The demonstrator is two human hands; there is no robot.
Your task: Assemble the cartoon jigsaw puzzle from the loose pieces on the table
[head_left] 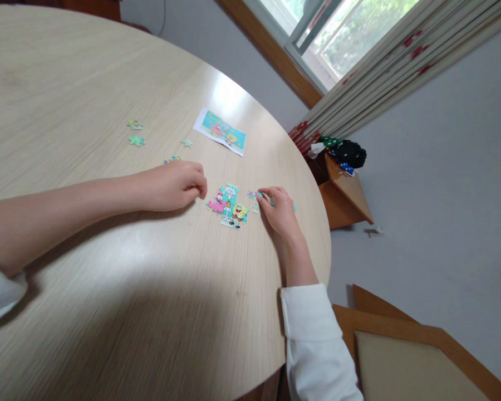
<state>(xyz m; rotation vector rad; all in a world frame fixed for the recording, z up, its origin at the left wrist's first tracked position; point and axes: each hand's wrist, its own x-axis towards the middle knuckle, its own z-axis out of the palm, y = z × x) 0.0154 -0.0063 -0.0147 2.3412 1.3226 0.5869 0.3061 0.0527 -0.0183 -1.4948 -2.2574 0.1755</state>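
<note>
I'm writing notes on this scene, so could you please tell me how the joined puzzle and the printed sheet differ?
The joined puzzle has a jagged outline, while the printed sheet is straight-edged with white margins. The puzzle lies between the left hand and right hand; the sheet lies beyond them, nearer the window. Both show a pink figure and a yellow one on turquoise.

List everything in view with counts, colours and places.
Table: one, pale wood, centre-left
Joined puzzle: one, multicoloured, between hands
Loose puzzle pieces: several, multicoloured, on table
Picture sheet: one, teal-and-white, beyond puzzle
Window: one, pale-framed, top
Curtain: one, cream and red, beside window
Spotted bundle: one, mostly black, by curtain
Wooden furniture: several pieces, brown, right
Wall: count unclear, grey, background
Sleeves: two, white, on arms
Left hand: one, bare, left of puzzle
Right hand: one, bare, right of puzzle
</note>
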